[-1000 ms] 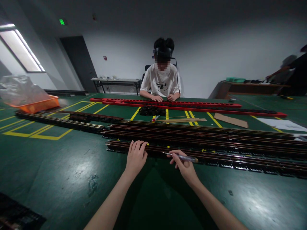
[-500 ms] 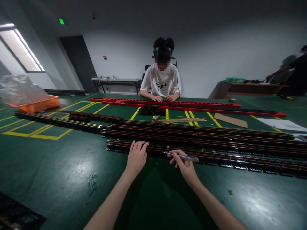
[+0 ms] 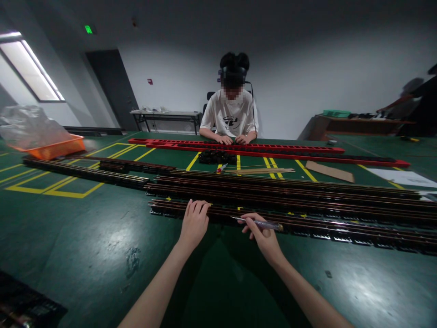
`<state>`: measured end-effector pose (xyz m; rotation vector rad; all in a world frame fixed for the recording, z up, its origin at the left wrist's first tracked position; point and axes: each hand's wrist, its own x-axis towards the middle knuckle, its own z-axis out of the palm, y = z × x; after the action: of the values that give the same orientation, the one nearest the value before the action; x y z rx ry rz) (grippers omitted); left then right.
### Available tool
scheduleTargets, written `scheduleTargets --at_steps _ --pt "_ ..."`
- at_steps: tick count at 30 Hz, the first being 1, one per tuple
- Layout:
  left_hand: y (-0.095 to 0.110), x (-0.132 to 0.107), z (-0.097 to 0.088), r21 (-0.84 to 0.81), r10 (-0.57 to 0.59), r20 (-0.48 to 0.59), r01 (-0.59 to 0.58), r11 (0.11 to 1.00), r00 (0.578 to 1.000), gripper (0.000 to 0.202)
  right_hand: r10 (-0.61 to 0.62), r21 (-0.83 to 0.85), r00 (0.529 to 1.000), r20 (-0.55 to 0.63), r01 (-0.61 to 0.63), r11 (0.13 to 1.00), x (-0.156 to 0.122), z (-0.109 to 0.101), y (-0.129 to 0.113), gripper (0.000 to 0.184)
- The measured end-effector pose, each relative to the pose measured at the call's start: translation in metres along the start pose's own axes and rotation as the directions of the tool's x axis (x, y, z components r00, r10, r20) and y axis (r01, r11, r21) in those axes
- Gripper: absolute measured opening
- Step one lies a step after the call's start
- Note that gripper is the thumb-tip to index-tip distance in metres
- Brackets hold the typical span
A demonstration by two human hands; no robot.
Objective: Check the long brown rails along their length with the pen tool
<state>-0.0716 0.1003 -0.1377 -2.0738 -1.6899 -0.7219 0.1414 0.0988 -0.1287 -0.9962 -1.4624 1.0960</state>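
Screwdriver-like tool (image 3: 271, 225) sits pinched in the right hand's (image 3: 262, 237) fingers, its long axis nearly level, tip pointing left at the nearest dark strip (image 3: 321, 229). That strip runs left-right across the table (image 3: 99, 255); the left hand's (image 3: 195, 222) fingers lie close together over it, grip unclear.

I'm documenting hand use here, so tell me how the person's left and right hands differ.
The left hand shows no tool; the right hand holds a slim screwdriver.
The left hand lies back up, fingers reaching forward over the nearest black strip; the right hand's fingers are bent around the tool.
Both hands are bare. Whether the left hand grips the strip is hidden.
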Motion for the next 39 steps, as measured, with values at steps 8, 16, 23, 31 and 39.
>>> scheduleTargets --at_steps 8,16,23,31,39 --pt "-0.0011 -0.0015 0.0033 0.009 0.006 0.017 -0.006 1.000 1.000 0.033 0.022 0.022 1.000 -0.006 -0.022 1.000 0.0008 -0.0056 0.0015 0.037" --pt "-0.0013 -0.0020 0.0031 0.008 0.005 0.016 -0.005 1.000 1.000 0.037 0.015 0.001 1.000 0.022 -0.016 1.000 0.0002 -0.0045 -0.0016 0.034" --pt "-0.0020 -0.0025 0.0037 0.017 0.000 0.035 -0.001 1.000 0.999 0.038 0.026 -0.010 1.000 -0.001 -0.026 1.000 0.0018 -0.0035 -0.0008 0.036" --pt "-0.0004 -0.0023 0.0012 -0.002 -0.002 0.025 0.002 1.000 1.000 0.040 0.026 0.008 0.996 -0.084 -0.025 1.000 0.0003 -0.0049 -0.0003 0.038" --pt "-0.0005 -0.0023 0.0015 0.002 -0.003 0.045 0.003 1.000 0.999 0.039 0.031 0.005 0.996 -0.083 -0.031 1.000 -0.0012 -0.0057 -0.0027 0.037"
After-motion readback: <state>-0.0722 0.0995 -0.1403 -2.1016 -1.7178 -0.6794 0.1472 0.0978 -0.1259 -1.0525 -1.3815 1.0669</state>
